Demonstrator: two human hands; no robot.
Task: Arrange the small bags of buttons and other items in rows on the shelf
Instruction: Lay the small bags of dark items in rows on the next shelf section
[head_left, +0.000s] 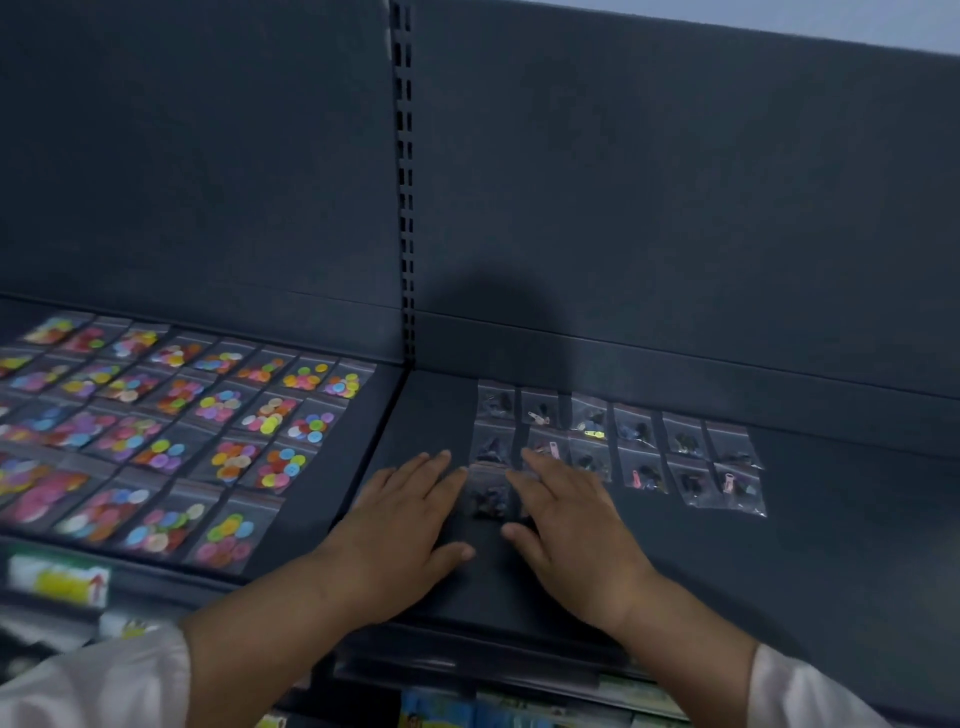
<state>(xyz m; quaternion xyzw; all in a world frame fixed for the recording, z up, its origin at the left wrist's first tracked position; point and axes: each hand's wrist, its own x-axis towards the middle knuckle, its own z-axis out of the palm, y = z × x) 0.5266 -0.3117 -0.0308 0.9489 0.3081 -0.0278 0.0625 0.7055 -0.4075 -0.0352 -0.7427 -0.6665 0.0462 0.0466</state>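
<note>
Small clear plastic bag of dark bits (488, 493) lies flat on the dark grey metal shelf (831, 545), just right of the black slotted upright (406, 208). It seems to start a third row. Left hand (410, 512) and right hand (566, 514) lie flat on either side of it, fingers straight, probably squaring it.

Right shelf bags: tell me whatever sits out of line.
One bag of dark items lies alone in front of the two full rows, between the left hand and the right hand. It looks like a third row just begun; nothing else stands out.
</note>
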